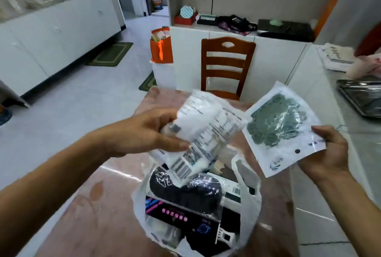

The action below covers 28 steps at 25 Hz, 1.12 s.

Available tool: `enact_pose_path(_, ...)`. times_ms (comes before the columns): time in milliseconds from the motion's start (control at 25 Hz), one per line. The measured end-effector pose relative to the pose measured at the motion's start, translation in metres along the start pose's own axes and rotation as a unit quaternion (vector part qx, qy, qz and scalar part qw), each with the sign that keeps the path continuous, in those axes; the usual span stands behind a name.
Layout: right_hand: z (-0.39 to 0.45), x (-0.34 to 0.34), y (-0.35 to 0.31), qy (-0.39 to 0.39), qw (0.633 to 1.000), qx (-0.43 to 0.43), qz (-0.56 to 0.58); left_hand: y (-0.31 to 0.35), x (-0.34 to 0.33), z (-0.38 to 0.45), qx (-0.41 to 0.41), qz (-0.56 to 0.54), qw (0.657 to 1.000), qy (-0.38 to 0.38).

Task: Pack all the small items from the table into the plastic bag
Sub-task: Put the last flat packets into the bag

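Nearest, at the bottom centre of the frame, the plastic bag [250, 199] sits open-mouthed on the pinkish worktop [99, 205], already crowded with a dark packet [193, 192], a black box with pink dots [177, 215] and more.

The left hand [144, 133] grips a white printed packet [206, 130] just above the mouth. The right hand [332, 151] pinches a flat pouch with a grey-green pattern [282, 126] at its corner, to the right of the bag.

The white packet should probably go in lower end first, slid down beside the dark packet, then the pouch flat along the bag's wall so nothing snags the handles.

Motion blur smears the packet's print. The bag's lower edge is cut off, and its deeper contents and any items left on the worktop are hidden.
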State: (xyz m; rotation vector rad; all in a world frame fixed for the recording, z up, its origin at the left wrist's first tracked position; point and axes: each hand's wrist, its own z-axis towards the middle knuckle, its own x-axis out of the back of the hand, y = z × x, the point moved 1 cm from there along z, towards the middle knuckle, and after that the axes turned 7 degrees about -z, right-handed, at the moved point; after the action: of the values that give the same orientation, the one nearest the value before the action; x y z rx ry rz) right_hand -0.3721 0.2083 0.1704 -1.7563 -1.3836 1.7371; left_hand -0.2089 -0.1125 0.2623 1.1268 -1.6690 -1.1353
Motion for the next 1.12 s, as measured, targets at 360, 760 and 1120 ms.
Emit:
enact_pose_path(360, -0.113, -0.085, -0.006, -0.126, 0.99, 0.036, 0.047, -0.112, -0.074, 0.005, 0.029, 0.418, 0.904, 0.085)
enact_pose_path(760, -0.077, -0.116, 0.107, 0.053, 0.833, -0.095, -0.543, -0.122, -0.022, -0.062, 0.112, 0.247, 0.896, 0.352)
enact_pose_path(1120, -0.11, -0.072, 0.098, -0.024, 0.687, 0.005, -0.726, -0.113, -0.053, -0.049, 0.071, -0.139, 0.973, 0.172)
